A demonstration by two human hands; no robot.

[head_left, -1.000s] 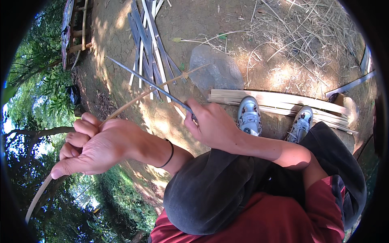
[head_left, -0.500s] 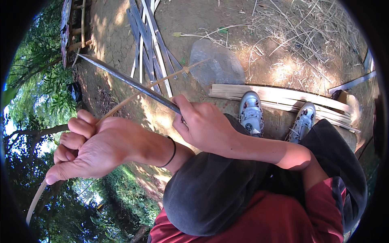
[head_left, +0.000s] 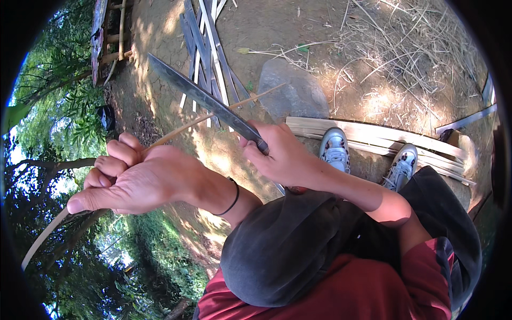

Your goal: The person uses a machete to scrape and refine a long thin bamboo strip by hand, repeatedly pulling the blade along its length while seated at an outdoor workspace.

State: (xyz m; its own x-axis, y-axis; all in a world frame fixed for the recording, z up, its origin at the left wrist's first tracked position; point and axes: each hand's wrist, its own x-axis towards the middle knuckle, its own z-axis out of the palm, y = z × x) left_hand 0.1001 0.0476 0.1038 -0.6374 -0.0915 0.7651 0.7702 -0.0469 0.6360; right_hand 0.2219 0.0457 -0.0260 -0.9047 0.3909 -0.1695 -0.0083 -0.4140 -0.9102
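Left fingers (head_left: 122, 152) clamp a strip (head_left: 184, 128), middle hidden; right fingers (head_left: 264, 130), a knife (head_left: 200, 96), handle (head_left: 263, 145) mostly hidden.

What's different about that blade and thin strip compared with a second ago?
The blade in the right hand has rolled, so its broad flat side shows more, and its tip sits higher in the picture. Nothing was picked up or let go: the left hand still grips the thin strip, and the stone on the ground stayed put.
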